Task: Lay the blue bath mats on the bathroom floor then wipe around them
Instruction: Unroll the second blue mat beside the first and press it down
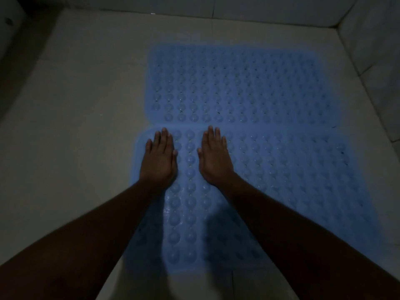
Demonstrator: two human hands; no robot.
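Observation:
Two blue bath mats with round bumps lie flat on the pale tiled floor, edge to edge. The far mat point(236, 83) sits toward the back wall. The near mat point(292, 180) lies just in front of it, its far edge meeting the far mat's near edge. My left hand point(159, 161) rests palm down on the near mat's far left corner, fingers together and flat. My right hand point(215, 158) lies palm down beside it, a little to the right. Neither hand holds anything. The light is dim.
Bare floor tiles point(75, 115) stretch to the left of the mats. A tiled wall point(238, 7) runs along the back, and another wall point(378, 61) rises on the right, close to the mats. A dark object point(8, 29) stands at the far left.

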